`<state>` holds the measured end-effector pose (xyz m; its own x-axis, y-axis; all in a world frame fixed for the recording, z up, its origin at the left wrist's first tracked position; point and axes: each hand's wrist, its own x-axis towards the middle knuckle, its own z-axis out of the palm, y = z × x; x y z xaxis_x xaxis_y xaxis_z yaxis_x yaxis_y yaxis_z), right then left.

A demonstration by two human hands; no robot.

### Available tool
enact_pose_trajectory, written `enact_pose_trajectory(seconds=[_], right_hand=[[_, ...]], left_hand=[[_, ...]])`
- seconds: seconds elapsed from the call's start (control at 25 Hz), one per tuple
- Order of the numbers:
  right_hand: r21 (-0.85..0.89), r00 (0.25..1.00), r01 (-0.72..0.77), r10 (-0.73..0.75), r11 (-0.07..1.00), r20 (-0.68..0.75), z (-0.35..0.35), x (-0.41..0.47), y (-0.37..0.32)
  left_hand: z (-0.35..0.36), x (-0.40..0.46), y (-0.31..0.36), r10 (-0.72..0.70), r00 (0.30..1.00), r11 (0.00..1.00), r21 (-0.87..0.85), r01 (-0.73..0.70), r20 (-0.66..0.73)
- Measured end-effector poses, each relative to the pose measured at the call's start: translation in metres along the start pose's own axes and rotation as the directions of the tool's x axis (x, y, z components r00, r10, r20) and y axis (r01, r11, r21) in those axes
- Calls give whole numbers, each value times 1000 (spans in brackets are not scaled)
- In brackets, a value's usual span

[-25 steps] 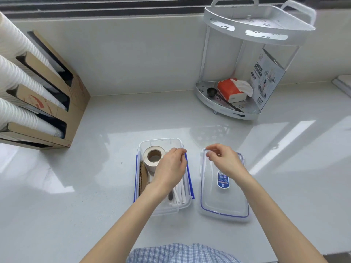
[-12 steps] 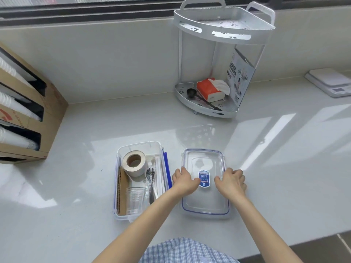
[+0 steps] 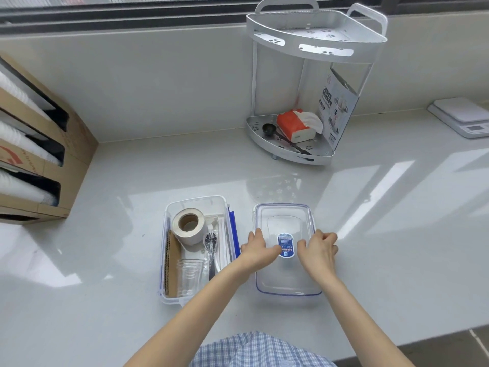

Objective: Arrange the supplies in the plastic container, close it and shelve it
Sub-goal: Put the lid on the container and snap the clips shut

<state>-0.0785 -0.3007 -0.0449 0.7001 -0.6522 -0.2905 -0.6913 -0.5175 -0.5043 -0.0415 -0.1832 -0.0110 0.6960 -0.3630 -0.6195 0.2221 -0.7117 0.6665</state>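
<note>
A clear plastic container (image 3: 195,203) with blue clips stands open on the white counter. Inside it lie a tape roll (image 3: 189,225), a cardboard piece (image 3: 172,268), stacked clear cups (image 3: 189,275) and wrapped cutlery (image 3: 211,247). Its clear lid (image 3: 284,218), blue-rimmed with a blue label, lies flat just to the right. My left hand (image 3: 258,250) grips the lid's left edge and my right hand (image 3: 317,250) grips its right side, fingers curled over it.
A white two-tier corner shelf (image 3: 315,41) stands at the back, its lower tier holding a tissue pack (image 3: 295,125), a black scoop (image 3: 270,128) and a leaflet. A cardboard cup dispenser (image 3: 39,144) sits at left, a white scale (image 3: 465,116) at far right.
My left hand left the container and both hands came down onto the lid's two sides. My head turned slightly left and the scale came into view.
</note>
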Motion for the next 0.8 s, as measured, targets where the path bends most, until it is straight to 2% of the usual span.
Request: enact_pose_trajectory(seconds=[0.16,0.32,0.44,0.6,0.72,0.8], right_hand=[[81,995,81,-76,993,-62,-20,4,-13],[129,979,182,-167,975,-116,-33,0,-37],[195,973,221,-202,955,-115,-41,-3,-54],[243,970,243,-240,939,-42,-32,-10,-74],[259,945,299,-322,918,52,-11,-23,-84],[242,919,336,-373,910,126,4,-34,-87]], left_hand=[[-16,-15,-4,94,995,984,-146,-97,-26],[-34,-30,-13,129,987,937,-314,-154,-97],[-43,-39,-18,169,971,898,-378,-223,-170],[-63,-46,-30,205,917,888,-329,-321,-342],[-81,-49,-50,262,835,914,-155,-376,-484],[-91,-52,-64,241,802,945,-56,-322,-547]])
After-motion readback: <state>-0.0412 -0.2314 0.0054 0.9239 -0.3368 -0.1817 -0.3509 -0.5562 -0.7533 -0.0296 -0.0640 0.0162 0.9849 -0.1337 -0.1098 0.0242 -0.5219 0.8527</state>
